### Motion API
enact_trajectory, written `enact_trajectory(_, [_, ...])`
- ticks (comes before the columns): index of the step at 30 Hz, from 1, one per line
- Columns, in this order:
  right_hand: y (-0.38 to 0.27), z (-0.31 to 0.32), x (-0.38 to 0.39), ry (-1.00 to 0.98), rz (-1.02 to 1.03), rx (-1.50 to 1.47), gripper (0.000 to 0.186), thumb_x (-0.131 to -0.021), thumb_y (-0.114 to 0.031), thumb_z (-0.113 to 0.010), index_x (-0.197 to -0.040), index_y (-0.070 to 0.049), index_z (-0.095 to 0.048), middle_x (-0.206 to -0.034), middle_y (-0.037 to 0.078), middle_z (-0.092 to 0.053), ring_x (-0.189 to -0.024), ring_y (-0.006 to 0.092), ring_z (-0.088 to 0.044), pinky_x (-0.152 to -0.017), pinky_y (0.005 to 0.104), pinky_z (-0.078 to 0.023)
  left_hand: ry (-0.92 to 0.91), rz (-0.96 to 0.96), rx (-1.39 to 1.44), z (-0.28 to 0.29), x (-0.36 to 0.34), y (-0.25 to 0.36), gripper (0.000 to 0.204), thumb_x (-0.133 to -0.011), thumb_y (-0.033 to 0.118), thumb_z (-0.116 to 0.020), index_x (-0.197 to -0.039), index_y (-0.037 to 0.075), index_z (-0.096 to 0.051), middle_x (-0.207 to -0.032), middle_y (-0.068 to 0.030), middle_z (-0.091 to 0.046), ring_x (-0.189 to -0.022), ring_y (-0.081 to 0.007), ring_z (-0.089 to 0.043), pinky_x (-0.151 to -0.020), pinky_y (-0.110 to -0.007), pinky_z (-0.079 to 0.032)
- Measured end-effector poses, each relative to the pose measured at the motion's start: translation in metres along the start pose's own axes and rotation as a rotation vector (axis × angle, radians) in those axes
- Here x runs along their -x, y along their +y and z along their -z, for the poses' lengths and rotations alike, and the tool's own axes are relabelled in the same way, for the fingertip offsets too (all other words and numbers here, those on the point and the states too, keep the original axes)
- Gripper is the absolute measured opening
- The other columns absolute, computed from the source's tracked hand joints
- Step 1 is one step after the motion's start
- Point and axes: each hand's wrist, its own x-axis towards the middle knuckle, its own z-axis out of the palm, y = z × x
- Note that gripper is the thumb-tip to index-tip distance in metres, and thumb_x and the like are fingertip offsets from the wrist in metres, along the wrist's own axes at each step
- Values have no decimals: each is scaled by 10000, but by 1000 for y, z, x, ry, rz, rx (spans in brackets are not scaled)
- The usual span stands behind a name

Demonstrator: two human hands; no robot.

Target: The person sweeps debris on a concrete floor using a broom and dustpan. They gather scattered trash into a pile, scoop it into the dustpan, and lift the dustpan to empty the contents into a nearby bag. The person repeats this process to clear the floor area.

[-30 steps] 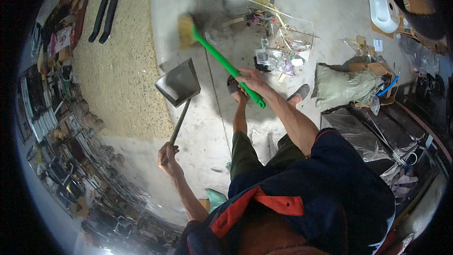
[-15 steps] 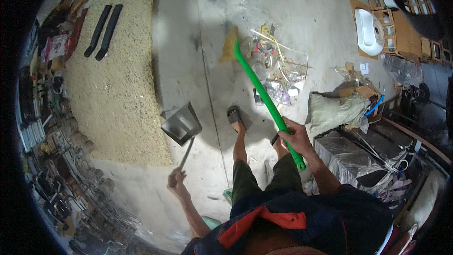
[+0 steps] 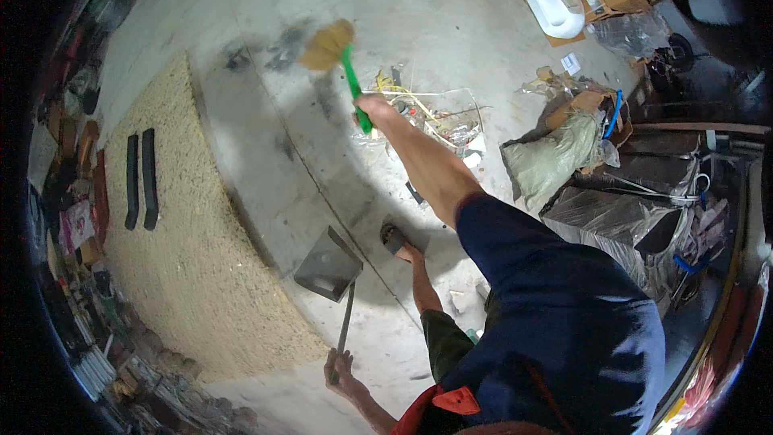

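Nearest, low in view, we have the left hand (image 3: 340, 369), fingers closed round the thin handle of a grey metal dustpan (image 3: 328, 264). The pan sits ahead of that hand, slightly to its left, beside the edge of a rough yellowish slab (image 3: 205, 266); we cannot tell whether it touches the floor (image 3: 278, 193). Just right of the pan, we note a sandalled foot (image 3: 394, 239). Farther out, the right hand (image 3: 374, 107), arm stretched well ahead of the left, grips the green handle of a broom (image 3: 351, 72) near its lower end. Scrap (image 3: 439, 122) lies right of that hand, partly hidden by the forearm. Beyond the hand and to its left, we see the tan bristles (image 3: 328, 45); farthest, at upper right, a white basin (image 3: 551, 5)
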Motion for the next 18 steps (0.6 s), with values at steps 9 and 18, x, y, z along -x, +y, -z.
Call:
enact_trajectory(9, [50, 183, 308, 158, -282, 38, 331, -933, -275, -698, -1022, 34, -617, -774, 93, -645, -552, 132, -598, -450, 309, -490, -219, -112, -23, -41, -38, 8, 408, -949, 140, -662, -1273, -101, -610, -1158, -210, -666, -939, -278, -703, -804, -370, -595])
enact_trajectory(18, [3, 272, 597, 404, -367, 233, 479, -951, -159, -656, -1402, -33, -553, -757, 25, -607, -583, 106, -561, -508, 280, -466, -255, -136, -103, -114, -138, 31, 201, -903, 19, -660, -1068, -93, -631, -1014, -173, -673, -810, -249, -693, -767, -348, -609])
